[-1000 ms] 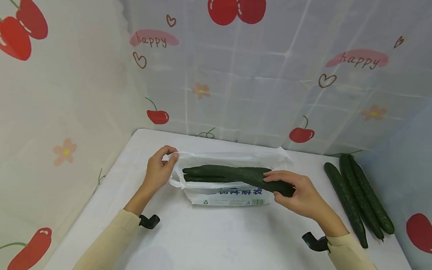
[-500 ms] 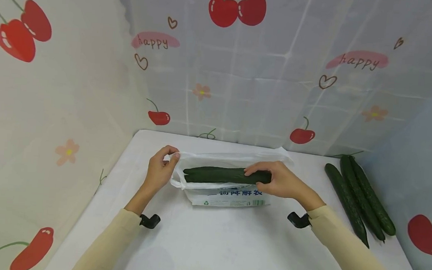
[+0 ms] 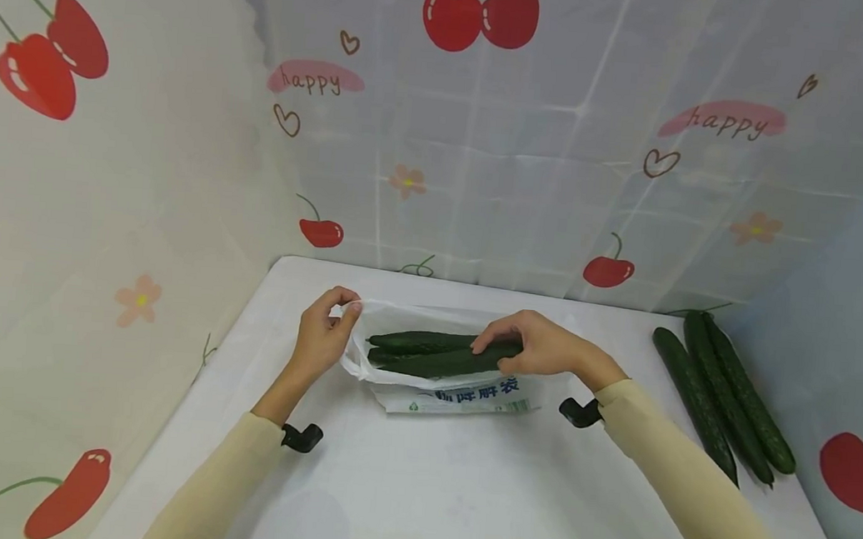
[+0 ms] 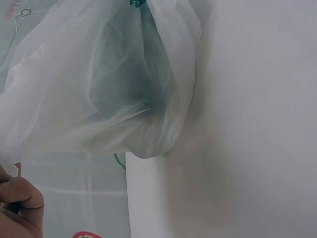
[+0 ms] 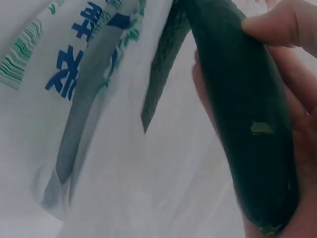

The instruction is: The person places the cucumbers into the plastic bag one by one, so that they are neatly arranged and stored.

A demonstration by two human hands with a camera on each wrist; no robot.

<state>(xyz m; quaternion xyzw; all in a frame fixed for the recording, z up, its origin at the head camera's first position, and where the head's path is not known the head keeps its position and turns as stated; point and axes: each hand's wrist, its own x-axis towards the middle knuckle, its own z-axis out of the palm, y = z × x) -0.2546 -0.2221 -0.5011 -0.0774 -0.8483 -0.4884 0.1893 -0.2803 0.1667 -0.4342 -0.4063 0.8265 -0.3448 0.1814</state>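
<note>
A white plastic bag (image 3: 401, 399) with blue and green print lies on the table, its mouth spread. My left hand (image 3: 324, 334) pinches the left end of its rim; in the left wrist view the fingers of that hand (image 4: 22, 206) hold the film at the lower left. Across the mouth, my right hand (image 3: 550, 345) grips the right end of a dark green cucumber (image 3: 440, 363), the thumb on the near side. The right wrist view shows this cucumber (image 5: 242, 109) lying along the palm. Behind it, inside the bag, more cucumber (image 3: 419, 341) shows, partly hidden by the right hand.
Three cucumbers (image 3: 727, 394) lie side by side at the table's right edge, beside the right forearm. A cherry-patterned curtain (image 3: 498, 182) stands right behind the white table (image 3: 416, 494) and along both sides.
My right hand has moved left with the cucumber, bringing it from slanting over the near rim to lying lengthwise within the bag's mouth. The left hand keeps its pinch on the rim.
</note>
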